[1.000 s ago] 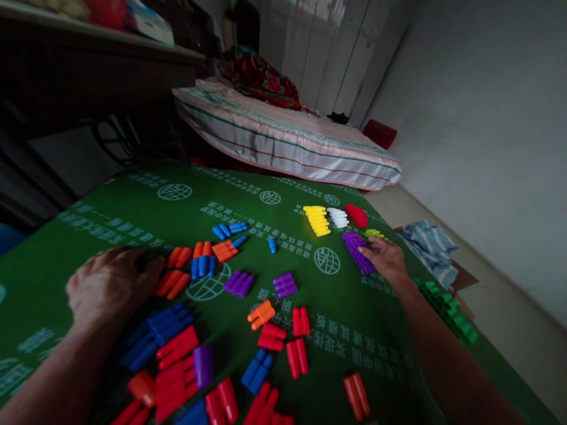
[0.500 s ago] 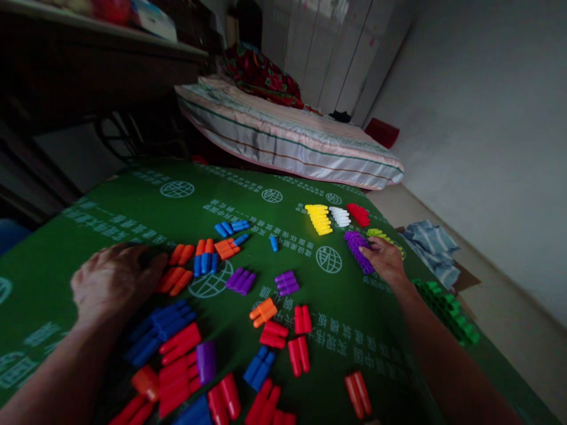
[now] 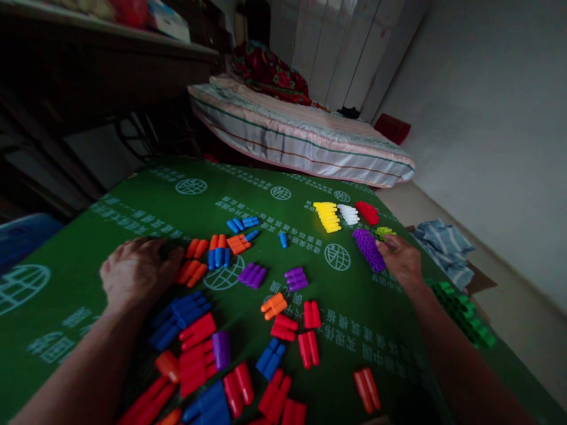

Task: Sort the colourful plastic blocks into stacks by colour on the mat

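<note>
My right hand (image 3: pixel 401 258) is at the far right of the table, with its thumb and fingers closed at the edge of a purple block of joined pegs (image 3: pixel 368 250). A yellow-green block (image 3: pixel 384 232) lies just beyond these fingers, partly hidden. On the left, my left hand (image 3: pixel 138 270) rests palm down with fingers loosely apart, the tips partly out of sight. Orange pegs (image 3: pixel 191 272) lie beside its thumb. Yellow (image 3: pixel 326 217), white (image 3: pixel 348 214) and red (image 3: pixel 367 212) blocks form a row past the purple one.
Loose red pegs (image 3: pixel 197 367), blue pegs (image 3: pixel 271 358) and purple pegs (image 3: pixel 252 275) are scattered over the green table (image 3: pixel 292 186). A green block (image 3: pixel 460 313) lies at the right edge. Beyond stand a bed (image 3: pixel 305 139) and a dark desk (image 3: pixel 110 65). Striped cloth (image 3: pixel 445 248) lies at right.
The whole view has shifted slightly. My right hand has slid a little to the right along the purple block and now covers more of the yellow-green one. My left hand stays beside the orange pegs.
</note>
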A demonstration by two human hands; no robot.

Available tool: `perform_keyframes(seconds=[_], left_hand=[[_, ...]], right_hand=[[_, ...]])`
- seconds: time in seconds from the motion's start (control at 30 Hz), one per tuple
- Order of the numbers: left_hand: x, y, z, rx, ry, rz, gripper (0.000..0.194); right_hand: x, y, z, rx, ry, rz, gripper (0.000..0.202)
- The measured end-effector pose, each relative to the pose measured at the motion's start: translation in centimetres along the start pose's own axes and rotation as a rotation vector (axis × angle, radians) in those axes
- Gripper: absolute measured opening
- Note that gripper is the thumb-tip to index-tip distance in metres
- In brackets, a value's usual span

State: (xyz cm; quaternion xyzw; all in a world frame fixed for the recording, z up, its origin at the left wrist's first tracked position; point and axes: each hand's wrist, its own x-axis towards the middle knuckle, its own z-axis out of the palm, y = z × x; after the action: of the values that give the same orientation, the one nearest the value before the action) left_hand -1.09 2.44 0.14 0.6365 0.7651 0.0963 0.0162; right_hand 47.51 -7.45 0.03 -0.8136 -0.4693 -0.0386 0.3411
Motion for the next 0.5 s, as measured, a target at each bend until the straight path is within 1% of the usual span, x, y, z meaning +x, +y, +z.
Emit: perform_keyframes(seconds=[0.1,0.2,0.27,0.37,0.43,0.5], left_hand=[[-0.3,0.1,0.0,-0.015,0.014,0.011,0.069],[-0.6,0.2,-0.1,-0.042,0.04,0.013,0.063],[-0.8,0.2,-0.2,-0.05,0.048,0.014,0.06],[-1.0,0.4,-0.3,-0.059,0.041,0.021,0.059],[-1.2,0.4,-0.5,-0.067,0.034,0.022,0.06],[-1.3,0.5,-0.6,-0.073,0.03,0.021,0.06]], right_hand=[[-1.5,-0.9,-0.5,-0.003,0.033,-0.105,0.045],[-4.0,-2.5,-0.4,0.052,-0.019,-0.195,0.037],[-6.0,-4.1,0.1,0.119,-0.099,-0.266,0.032],[-8.8,-6.9,0.9,0.217,-0.27,-0.397,0.026],[-10.1,-9.0,1.4,0.24,-0.384,-0.482,0.026],[-10.8,-10.9,1.8,0.234,-0.468,-0.565,0.03]])
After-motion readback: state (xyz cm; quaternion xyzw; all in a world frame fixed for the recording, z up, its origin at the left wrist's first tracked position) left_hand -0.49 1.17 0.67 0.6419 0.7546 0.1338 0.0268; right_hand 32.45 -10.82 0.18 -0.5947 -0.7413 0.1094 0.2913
